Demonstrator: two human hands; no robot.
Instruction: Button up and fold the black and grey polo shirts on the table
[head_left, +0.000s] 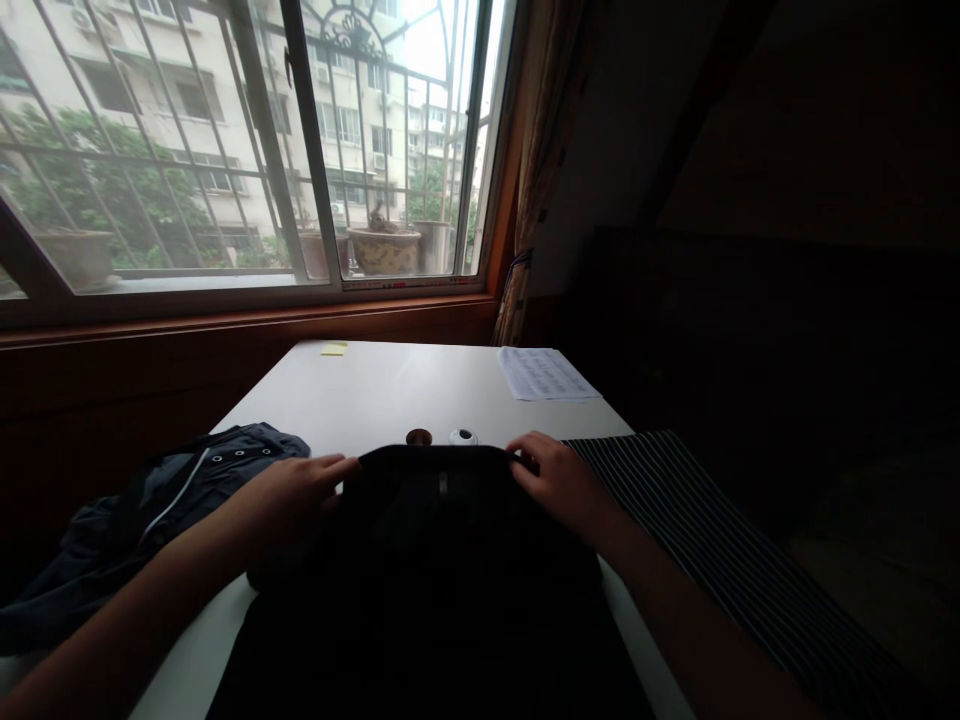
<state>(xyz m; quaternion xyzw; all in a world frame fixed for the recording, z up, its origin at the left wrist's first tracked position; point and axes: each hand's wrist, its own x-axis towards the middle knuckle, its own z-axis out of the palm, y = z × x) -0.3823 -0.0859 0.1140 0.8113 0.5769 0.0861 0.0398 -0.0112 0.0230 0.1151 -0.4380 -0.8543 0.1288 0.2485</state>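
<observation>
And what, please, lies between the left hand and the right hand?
The black cloth lies there, in the head view: its upper edge runs from the left hand to the right hand.

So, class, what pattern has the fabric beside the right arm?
Dark fabric with thin pale stripes, clearest in the head view.

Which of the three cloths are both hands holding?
The middle black cloth, its far edge held by left hand and right hand; the striped cloth lies right, eyeleted garment left.

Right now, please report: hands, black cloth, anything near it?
Left hand, right hand: holding far edge of black cloth. Spread over table. Round brown thing, round white thing: just beyond.
</observation>
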